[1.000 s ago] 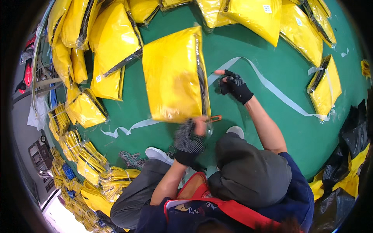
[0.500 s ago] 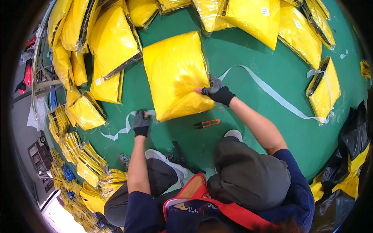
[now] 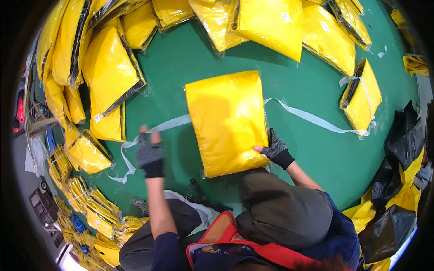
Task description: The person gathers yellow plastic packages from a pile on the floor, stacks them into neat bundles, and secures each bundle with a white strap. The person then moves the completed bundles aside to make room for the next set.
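Note:
A folded yellow bundle in clear plastic (image 3: 228, 124) is in front of me, above the green surface (image 3: 289, 81). My right hand (image 3: 276, 150), in a dark dotted glove with bare fingertips, grips its lower right edge, thumb on top. Beneath the bundle runs a flat white strap (image 3: 309, 116), coming out on both sides. My left hand (image 3: 150, 153), gloved alike, is at the strap's left stretch; motion blurs its fingers, so whether they hold the strap is unclear. The strap's loose left end curls down beside this hand.
Several wrapped yellow bundles (image 3: 108, 72) are heaped along the far and left sides. One yellow bundle (image 3: 361, 97) with white strap around it lies at right. Stacks of tied yellow pieces (image 3: 97, 210) line the near left. Black and yellow sheeting (image 3: 398, 180) is heaped at right.
The bundle has come nearer to me with my right hand, covering the spot where orange-handled snips lay. My left hand has shifted left along the strap. The whole view has shifted slightly.

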The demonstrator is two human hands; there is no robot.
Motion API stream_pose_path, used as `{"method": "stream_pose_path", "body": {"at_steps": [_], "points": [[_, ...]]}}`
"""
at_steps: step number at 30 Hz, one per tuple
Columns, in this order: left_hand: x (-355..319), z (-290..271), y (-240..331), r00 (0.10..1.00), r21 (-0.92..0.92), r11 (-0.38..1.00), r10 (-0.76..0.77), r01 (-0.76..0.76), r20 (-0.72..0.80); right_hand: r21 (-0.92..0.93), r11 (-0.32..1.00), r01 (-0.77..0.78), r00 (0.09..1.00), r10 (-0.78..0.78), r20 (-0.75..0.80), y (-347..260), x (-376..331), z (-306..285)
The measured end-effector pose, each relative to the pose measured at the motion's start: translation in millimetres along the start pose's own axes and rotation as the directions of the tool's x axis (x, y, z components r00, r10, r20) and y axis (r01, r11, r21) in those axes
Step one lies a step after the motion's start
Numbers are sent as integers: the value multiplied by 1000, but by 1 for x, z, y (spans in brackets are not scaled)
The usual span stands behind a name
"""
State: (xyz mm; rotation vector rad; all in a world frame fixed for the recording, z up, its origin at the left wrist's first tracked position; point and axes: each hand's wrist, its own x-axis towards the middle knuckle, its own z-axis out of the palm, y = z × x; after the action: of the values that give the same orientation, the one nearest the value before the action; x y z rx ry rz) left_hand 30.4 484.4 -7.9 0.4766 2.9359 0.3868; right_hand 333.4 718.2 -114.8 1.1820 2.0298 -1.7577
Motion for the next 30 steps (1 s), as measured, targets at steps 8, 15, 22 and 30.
{"method": "stream_pose_path", "body": {"at_steps": [8,15,22,30], "points": [[-53,86,115,725,5,739,660,-674,198,-87,940,330,664,-296,-687,-68,132,-133],[-27,87,80,751,-393,707,657,-587,60,737,491,464,885,-295,-361,-161,124,-146],[22,13,74,711,-782,133,347,608,612,705,665,248,955,-48,-291,-67,-51,-41],[8,47,100,799,-844,314,298,434,522,407,910,83,996,-62,-63,-84,-71,-44]]}}
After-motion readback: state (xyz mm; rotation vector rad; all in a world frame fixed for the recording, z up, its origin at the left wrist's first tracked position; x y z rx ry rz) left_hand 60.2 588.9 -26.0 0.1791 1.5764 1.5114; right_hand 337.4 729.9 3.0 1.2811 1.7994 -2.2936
